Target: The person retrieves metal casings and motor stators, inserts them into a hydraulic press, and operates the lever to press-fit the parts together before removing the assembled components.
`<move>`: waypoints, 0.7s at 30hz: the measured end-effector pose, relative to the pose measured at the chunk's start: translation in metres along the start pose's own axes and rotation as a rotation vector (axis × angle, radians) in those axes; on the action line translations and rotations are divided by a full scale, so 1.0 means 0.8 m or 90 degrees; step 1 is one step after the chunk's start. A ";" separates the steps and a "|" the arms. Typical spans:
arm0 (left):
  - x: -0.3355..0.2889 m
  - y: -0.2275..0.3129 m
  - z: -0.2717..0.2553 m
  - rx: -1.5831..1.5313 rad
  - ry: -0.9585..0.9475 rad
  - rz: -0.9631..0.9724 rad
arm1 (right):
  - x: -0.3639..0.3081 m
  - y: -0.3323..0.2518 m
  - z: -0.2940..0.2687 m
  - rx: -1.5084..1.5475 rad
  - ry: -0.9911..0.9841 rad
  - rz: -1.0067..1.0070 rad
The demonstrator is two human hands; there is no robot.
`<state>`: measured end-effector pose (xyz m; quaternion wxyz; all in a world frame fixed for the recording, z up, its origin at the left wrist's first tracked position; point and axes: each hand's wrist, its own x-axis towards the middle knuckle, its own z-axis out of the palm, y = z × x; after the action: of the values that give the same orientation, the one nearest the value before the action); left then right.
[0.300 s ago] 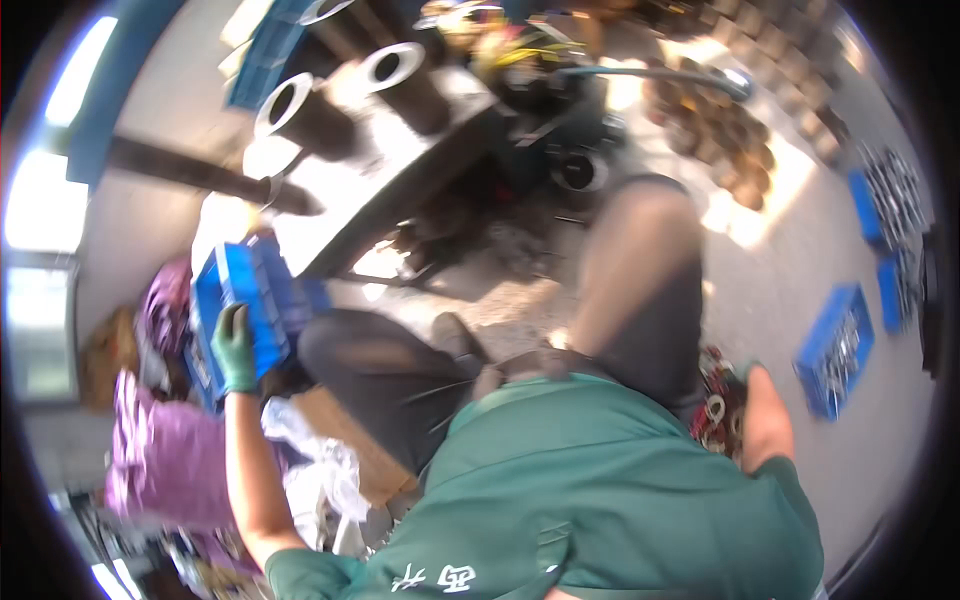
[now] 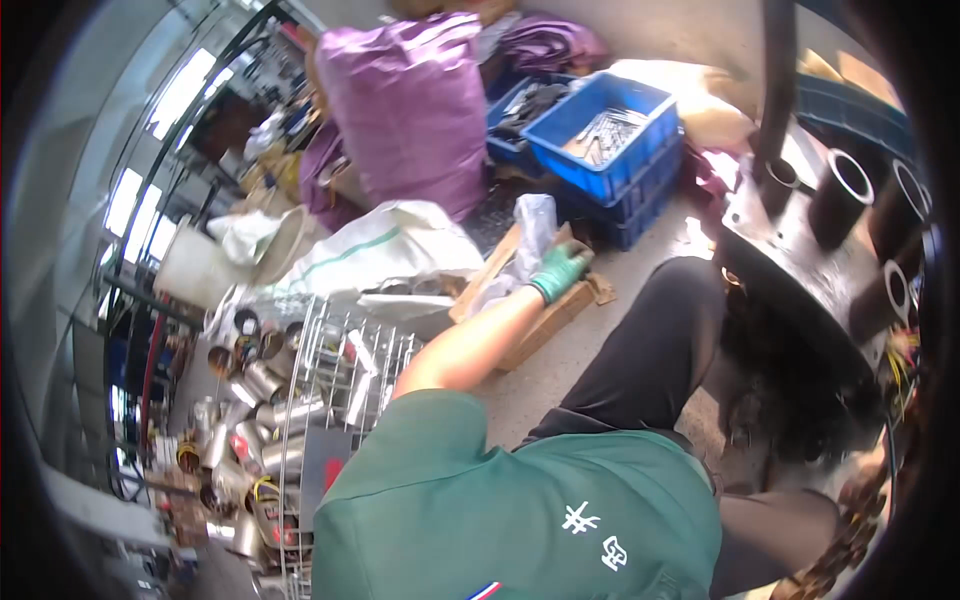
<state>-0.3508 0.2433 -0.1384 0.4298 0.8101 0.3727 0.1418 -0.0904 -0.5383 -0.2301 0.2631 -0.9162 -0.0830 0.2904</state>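
The left hand (image 2: 563,268), in a green glove, reaches down to the far end of an open cardboard box (image 2: 545,328) on the grey floor (image 2: 655,245); its fingers are bent, but whether they grasp anything cannot be told. The right hand is out of view. A translucent plastic bag (image 2: 533,232) rises along the box's left edge, just beside the glove. Past the box's far end, a blue crate (image 2: 642,152) with thin metal rods (image 2: 612,133) inside sits on a second crate (image 2: 630,218). A large purple sack (image 2: 410,120) stands to their left, and a white sack (image 2: 390,240) with a green stripe lies nearer, left of the box. Farther left, metal cylinders (image 2: 265,380) lie heaped beside a wire basket (image 2: 315,340). At the right, dark pipes (image 2: 838,205) stand on a pale tabletop (image 2: 805,268).
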 end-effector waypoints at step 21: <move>-0.284 0.090 -0.420 0.360 0.431 -0.001 | 0.177 -0.373 -0.098 -0.337 -0.231 -0.363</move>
<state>-0.6562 0.2514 0.1384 0.0451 0.8035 0.5172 0.2913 0.0707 -0.2760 -0.0869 0.0695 -0.8266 -0.4497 0.3312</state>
